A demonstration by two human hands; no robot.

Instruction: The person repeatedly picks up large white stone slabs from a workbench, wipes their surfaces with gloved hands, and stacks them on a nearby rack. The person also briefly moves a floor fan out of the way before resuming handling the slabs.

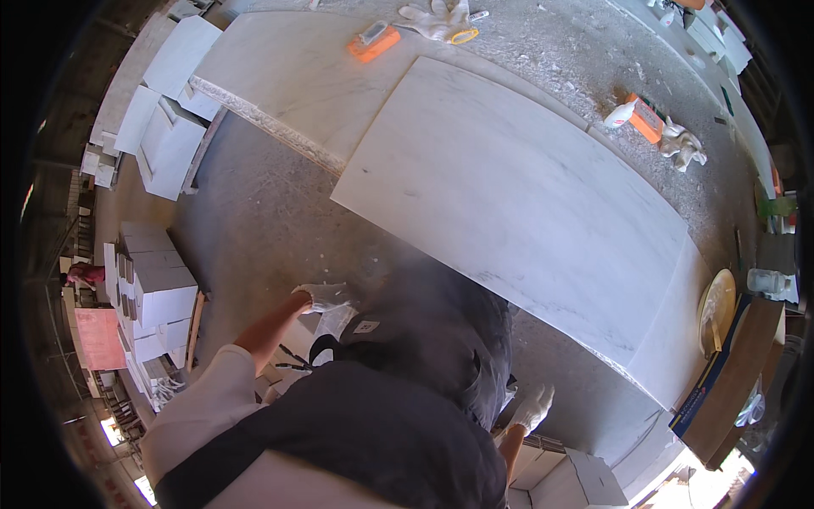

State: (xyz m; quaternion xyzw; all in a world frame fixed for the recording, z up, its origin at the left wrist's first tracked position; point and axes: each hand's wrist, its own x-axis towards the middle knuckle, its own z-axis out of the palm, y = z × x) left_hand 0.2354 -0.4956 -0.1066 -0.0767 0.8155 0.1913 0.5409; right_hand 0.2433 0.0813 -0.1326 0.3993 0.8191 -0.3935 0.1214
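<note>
Both my hands wear whitish gloves and hang low beside my dark apron [407, 356]. My left hand [327, 297] is out to the side, its fingers stretched toward the apron, with a pale translucent thing [337, 321] just below it. On the other side, my right hand [532, 409] hangs with its fingers extended and nothing in them. In front of me lies a large white slab with faint grey veins [509, 187], like marble, on the worktable. Neither hand touches it; the right one is below its near edge.
Across the dusty table [543, 59] lie an orange block [373, 46], a loose glove [437, 21], a second orange block [646, 119], a white bottle [621, 113] and a crumpled glove [682, 146]. A yellowish round dish [718, 305] and a cardboard box [738, 382] stand right. White boxes [161, 288] are stacked left.
</note>
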